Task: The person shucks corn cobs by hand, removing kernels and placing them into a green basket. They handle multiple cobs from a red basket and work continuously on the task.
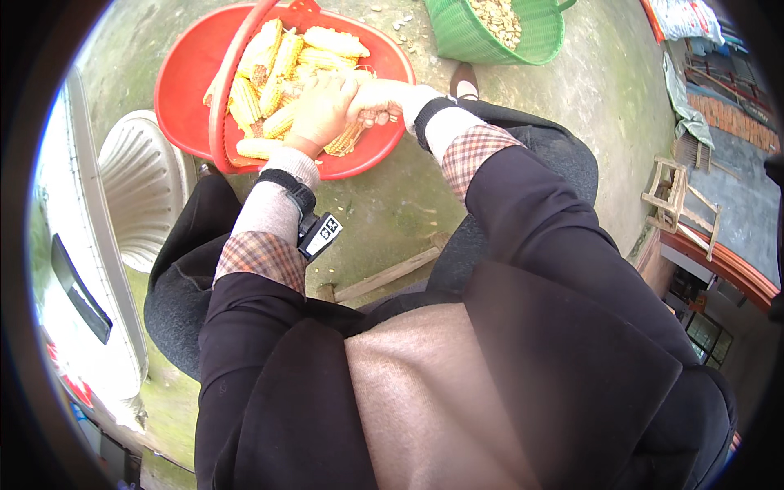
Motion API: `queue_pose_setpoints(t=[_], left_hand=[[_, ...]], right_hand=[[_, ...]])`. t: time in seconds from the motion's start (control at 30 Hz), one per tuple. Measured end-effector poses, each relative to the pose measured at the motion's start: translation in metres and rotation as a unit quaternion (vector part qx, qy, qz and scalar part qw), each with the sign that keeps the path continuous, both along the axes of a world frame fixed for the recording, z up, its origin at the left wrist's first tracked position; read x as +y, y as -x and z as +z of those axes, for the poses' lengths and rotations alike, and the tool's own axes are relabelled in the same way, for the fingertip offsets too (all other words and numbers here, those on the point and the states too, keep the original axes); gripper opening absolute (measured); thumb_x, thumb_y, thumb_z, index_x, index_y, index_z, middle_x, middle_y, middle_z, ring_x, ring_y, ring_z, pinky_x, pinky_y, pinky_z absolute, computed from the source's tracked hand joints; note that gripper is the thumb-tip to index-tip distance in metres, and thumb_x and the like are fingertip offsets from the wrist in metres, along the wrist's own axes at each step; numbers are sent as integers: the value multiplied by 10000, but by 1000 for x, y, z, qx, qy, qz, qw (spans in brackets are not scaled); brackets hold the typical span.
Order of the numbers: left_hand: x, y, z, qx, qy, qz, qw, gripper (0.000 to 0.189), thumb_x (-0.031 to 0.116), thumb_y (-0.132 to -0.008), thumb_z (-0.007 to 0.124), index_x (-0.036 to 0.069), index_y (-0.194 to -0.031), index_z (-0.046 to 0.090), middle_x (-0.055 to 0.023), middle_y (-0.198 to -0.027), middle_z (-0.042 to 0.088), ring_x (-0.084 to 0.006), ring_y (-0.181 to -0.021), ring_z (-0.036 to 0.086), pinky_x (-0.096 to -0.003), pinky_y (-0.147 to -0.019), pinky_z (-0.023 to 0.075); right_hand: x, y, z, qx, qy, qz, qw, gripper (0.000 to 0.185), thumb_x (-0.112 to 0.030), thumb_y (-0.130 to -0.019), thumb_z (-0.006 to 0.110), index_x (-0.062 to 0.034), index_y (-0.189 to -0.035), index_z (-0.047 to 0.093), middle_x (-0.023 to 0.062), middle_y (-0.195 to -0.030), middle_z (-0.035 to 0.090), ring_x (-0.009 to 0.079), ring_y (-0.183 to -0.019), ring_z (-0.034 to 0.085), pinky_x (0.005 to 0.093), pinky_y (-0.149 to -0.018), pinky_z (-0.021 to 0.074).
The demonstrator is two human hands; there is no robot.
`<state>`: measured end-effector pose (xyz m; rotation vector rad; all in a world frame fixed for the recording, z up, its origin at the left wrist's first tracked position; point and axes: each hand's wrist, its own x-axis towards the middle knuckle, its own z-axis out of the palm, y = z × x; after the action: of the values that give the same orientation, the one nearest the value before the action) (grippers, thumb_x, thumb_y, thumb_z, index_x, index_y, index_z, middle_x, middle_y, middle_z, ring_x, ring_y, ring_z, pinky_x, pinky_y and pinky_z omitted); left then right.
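Both my hands are over a red plastic basket, close together and touching. My left hand is back up, its fingers reaching forward over the corn; what lies under its palm is hidden. My right hand curls its fingers around what looks like a corn cob, mostly covered by the hand. An ear of corn with yellow kernels and loose fibres shows just below the hands. Several more husked ears of corn are heaped in the basket, whose arched handle rises to the left of my hands.
A green woven basket holding pale dried pieces stands beyond my right foot. To the left is a fluted white pedestal. A wooden bar runs low between my legs. A small wooden stool is at the right.
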<state>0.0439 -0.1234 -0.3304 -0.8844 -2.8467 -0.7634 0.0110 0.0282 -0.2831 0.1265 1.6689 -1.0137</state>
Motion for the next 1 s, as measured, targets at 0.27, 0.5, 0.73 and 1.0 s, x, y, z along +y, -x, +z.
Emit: queue_pose_setpoints(t=[0.27, 0.5, 0.73, 1.0], left_hand=[[-11, -1, -17, -106, 51, 5, 993, 217, 189, -775, 566, 21, -912, 577, -188, -742, 631, -350, -671, 634, -442, -605, 504], [-14, 3, -20, -200, 36, 60, 977, 267, 231, -759, 603, -13, -861, 637, -235, -772, 639, -382, -714, 640, -466, -667, 509], [-25, 1, -16, -309, 40, 137, 940, 375, 303, -742, 650, -44, -885, 650, -273, -828, 634, -369, -815, 647, -436, -730, 508], [-14, 8, -21, -274, 17, 105, 956, 284, 235, -766, 577, -12, -858, 682, -250, -811, 649, -373, -781, 653, -429, -733, 514]], right_hand=[[-18, -13, -36, 349, -103, 185, 913, 228, -173, -611, 681, -33, -791, 665, 168, -692, 642, 273, -651, 633, 375, -596, 494], [-25, -23, -54, 492, -149, 129, 848, 261, -184, -648, 696, -75, -884, 671, 174, -867, 660, 335, -811, 643, 410, -727, 507], [-14, -11, -12, 448, -141, 212, 857, 668, -84, -668, 677, -165, -1288, 440, 120, -1212, 532, 295, -1178, 462, 473, -928, 418], [-32, -16, -22, 526, -88, 142, 834, 442, -151, -742, 652, -200, -1177, 587, 110, -1071, 635, 324, -1018, 584, 406, -855, 473]])
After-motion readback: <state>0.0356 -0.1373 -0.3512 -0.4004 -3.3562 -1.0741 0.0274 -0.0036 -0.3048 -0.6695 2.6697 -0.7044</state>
